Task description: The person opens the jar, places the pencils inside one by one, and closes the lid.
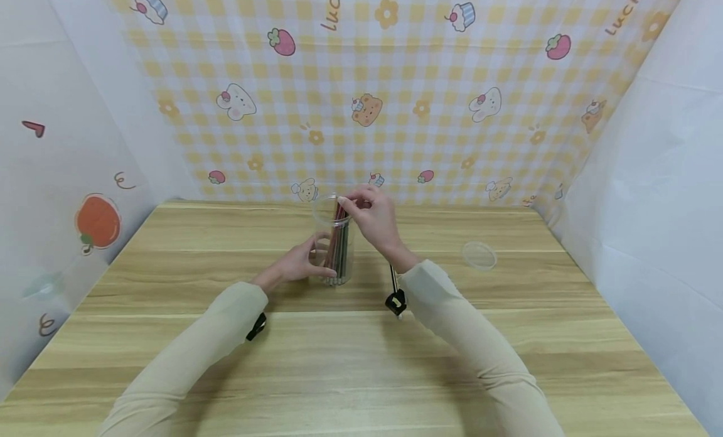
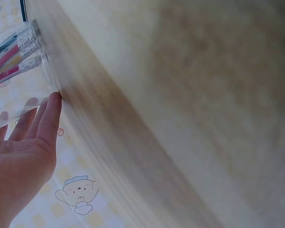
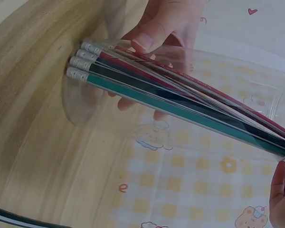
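A clear plastic jar (image 1: 351, 252) stands upright on the table with several pencils (image 3: 180, 102) inside, their eraser ends down. Red, green and dark barrels show through its wall. My left hand (image 1: 302, 260) holds the jar low from the left, thumb in front and fingers behind; the right wrist view shows that thumb (image 3: 145, 42) against the wall. At the jar's rim (image 1: 323, 218), my right hand (image 1: 373, 216) pinches the upper ends of pencils between thumb and fingers. How many it pinches is hidden.
A clear round lid (image 1: 479, 255) lies on the wooden table (image 1: 361, 374) to the right. A dark pencil (image 1: 393, 277) lies near my right wrist, partly covered by a black wrist device (image 1: 396, 302). Behind the table hangs a checked cloth (image 1: 395, 66).
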Available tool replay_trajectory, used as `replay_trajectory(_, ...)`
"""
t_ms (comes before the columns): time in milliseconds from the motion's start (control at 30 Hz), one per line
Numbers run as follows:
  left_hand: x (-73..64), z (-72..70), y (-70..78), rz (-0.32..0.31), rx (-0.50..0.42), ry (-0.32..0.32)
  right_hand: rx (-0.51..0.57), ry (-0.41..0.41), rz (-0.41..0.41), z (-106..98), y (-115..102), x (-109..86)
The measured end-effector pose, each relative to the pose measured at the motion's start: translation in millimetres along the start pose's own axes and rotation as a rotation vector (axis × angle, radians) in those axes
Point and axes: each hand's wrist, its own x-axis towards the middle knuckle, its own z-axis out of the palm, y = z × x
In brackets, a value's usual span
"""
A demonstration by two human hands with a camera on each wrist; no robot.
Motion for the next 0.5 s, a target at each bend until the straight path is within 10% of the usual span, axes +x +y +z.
replay_trajectory(500,6.8,0.2,-16.5,-0.02,0.02,0.021,0.174,0.088,0.214,-21.0,-15.3,3.3)
